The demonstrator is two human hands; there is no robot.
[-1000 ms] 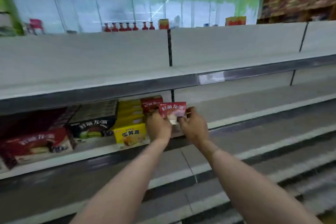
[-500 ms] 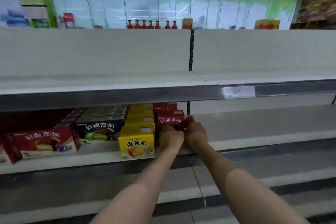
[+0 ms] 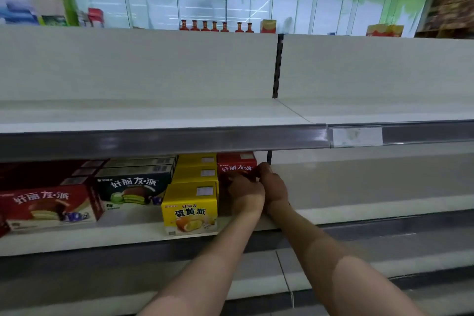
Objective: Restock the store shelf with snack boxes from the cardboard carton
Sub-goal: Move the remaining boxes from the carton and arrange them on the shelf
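Note:
A small red snack box stands deep on the second shelf, just right of the yellow boxes. My left hand and my right hand are both pressed against the red box's front and right side, fingers curled on it. The hands hide its lower half. To the left stand a dark green box and a large red box, each with more boxes lined up behind. The cardboard carton is out of view.
The upper shelf holds nothing, and its grey price rail overhangs my hands. Right of the red box, the second shelf runs bare. Lower shelf boards lie under my forearms. Red bottles stand far behind.
Both hands carried the red box from the shelf's front edge back into the row beside the yellow boxes. The camera dropped and moved closer.

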